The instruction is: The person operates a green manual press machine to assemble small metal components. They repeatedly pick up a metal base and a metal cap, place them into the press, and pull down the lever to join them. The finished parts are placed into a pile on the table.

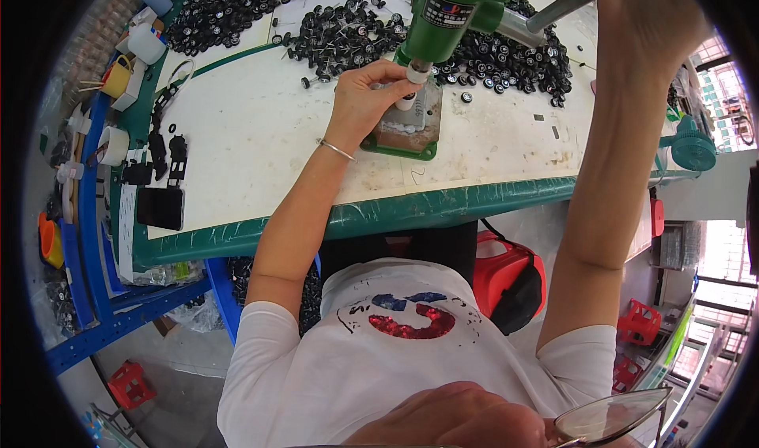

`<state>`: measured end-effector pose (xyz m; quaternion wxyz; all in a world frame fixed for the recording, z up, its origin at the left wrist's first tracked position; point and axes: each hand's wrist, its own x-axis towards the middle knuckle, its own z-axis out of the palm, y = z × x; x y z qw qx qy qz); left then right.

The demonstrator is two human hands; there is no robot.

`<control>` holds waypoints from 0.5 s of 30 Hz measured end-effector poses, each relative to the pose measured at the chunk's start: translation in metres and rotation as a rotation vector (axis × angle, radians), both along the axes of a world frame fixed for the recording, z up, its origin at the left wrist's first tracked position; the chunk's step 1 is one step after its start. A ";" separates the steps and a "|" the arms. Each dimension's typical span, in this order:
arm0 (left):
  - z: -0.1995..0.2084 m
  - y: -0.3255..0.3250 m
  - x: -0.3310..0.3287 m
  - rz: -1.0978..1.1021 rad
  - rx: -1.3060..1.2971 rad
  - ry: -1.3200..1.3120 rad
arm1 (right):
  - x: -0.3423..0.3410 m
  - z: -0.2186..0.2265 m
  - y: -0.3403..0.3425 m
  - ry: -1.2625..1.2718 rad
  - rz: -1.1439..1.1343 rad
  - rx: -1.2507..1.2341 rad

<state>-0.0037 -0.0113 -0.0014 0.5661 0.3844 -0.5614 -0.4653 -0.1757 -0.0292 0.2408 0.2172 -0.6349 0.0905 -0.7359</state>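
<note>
A green hand-operated arbor press (436,33) stands on the worktable, its base plate (405,141) toward me. My left hand (362,94) reaches in from the left of the press. Its thumb and fingers pinch together just under the white ram tip (417,75), above a white post (405,102) on the base. What they hold there is mostly hidden by the fingers. At the upper right, my raised right hand (655,23) is closed round the end of the grey metal lever (571,4) of the press.
Small black wheels lie heaped at the far left (229,9); wheels with metal axles (348,41) and more loose wheels (514,62) lie behind the press. A phone (160,208) and black plastic parts (177,160) rest at the left. The green table edge (443,205) runs before me.
</note>
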 end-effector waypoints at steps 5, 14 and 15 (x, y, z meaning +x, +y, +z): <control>-0.003 0.000 -0.002 0.008 0.013 -0.016 | 0.007 -0.015 0.036 0.153 -0.209 -0.296; -0.005 0.000 -0.003 0.010 0.090 0.019 | 0.011 -0.016 0.037 0.117 -0.245 -0.295; -0.005 0.000 -0.003 -0.003 0.106 0.011 | 0.008 -0.016 0.029 0.101 -0.186 -0.308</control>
